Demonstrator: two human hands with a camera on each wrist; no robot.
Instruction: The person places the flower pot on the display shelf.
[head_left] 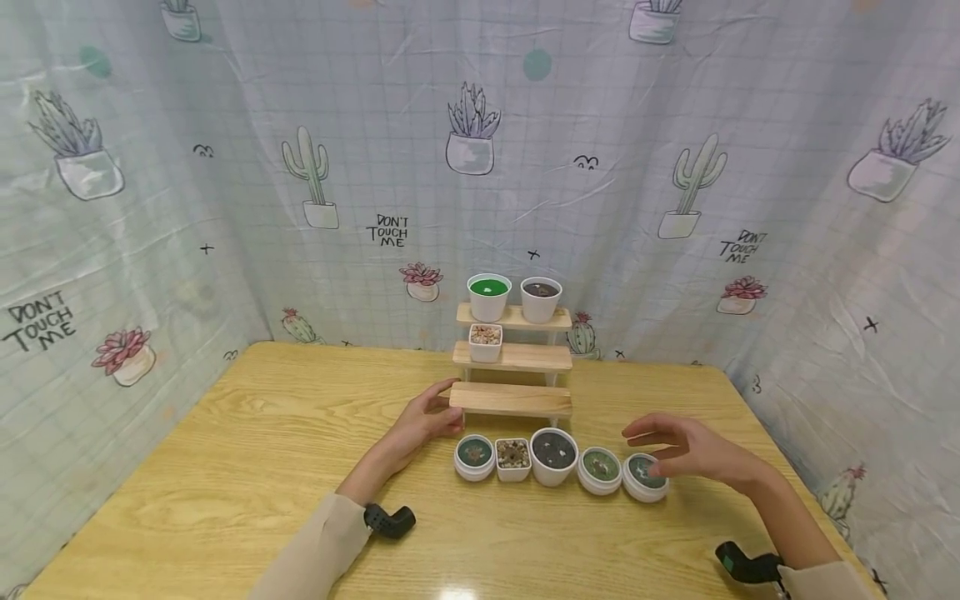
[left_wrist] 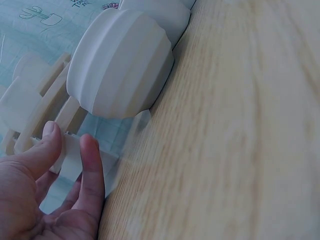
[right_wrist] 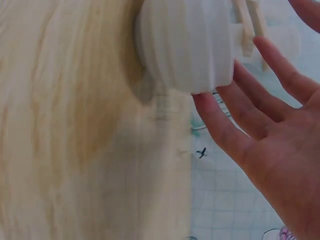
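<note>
A three-step wooden display stand (head_left: 512,400) on white legs stands at the table's back. My left hand (head_left: 423,419) holds the left end of its lowest step, thumb and fingers curled about the wood and white leg (left_wrist: 70,155) in the left wrist view. In front, a row runs left to right: a round pot (head_left: 474,458), a square pebble-topped pot (head_left: 513,460), a taller dark-topped pot (head_left: 553,457), a green-topped pot (head_left: 599,471) and a ribbed round pot (head_left: 645,478). My right hand (head_left: 693,450) is at that last pot, fingers spread and loosely bent, fingertips right by its white side (right_wrist: 185,45).
On the top step stand a bright green-topped pot (head_left: 489,298) and a dark-topped pot (head_left: 541,300). A square pot (head_left: 485,342) of pale pebbles sits at the left of the middle step. Printed curtains (head_left: 532,192) enclose the wooden table (head_left: 300,433) behind and at both sides.
</note>
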